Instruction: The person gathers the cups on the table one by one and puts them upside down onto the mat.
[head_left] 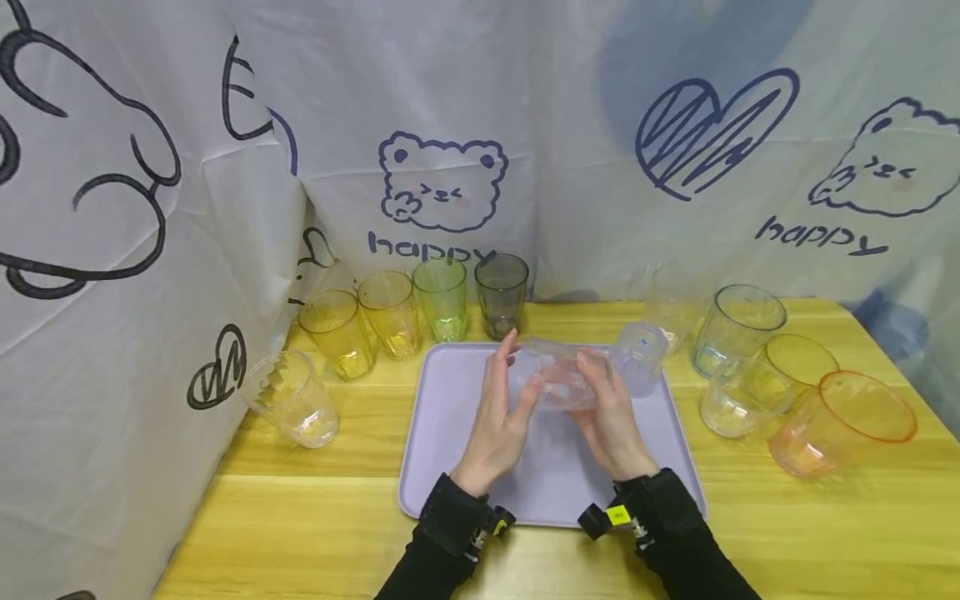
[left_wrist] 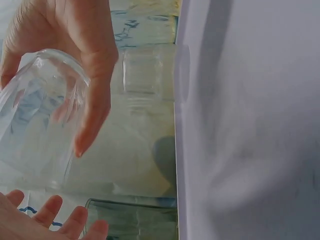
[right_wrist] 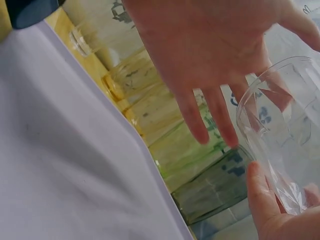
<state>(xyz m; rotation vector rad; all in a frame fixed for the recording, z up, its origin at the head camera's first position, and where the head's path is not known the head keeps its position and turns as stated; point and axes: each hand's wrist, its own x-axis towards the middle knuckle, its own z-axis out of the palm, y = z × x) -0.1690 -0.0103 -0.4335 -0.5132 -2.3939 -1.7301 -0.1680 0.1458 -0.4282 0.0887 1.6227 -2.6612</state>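
A clear drinking glass (head_left: 558,377) lies sideways in the air above the lilac tray (head_left: 551,475). My right hand (head_left: 611,417) grips it, thumb on the near side, and the hold also shows in the right wrist view. My left hand (head_left: 498,417) is beside the other end of the glass, its palm turned towards it. In the right wrist view the left hand (right_wrist: 215,55) has its fingers straight and spread. Whether any left fingers touch the glass is hard to tell. At the tray's back right corner, just past my right hand, is another clear glass (head_left: 640,360), apparently upside down.
Two yellow glasses (head_left: 337,333), a green glass (head_left: 441,300) and a dark grey glass (head_left: 502,296) line the back left. A clear glass (head_left: 296,400) stands at left. To the right are several more, including a blue-tinted glass (head_left: 738,329) and an orange-rimmed glass (head_left: 840,425).
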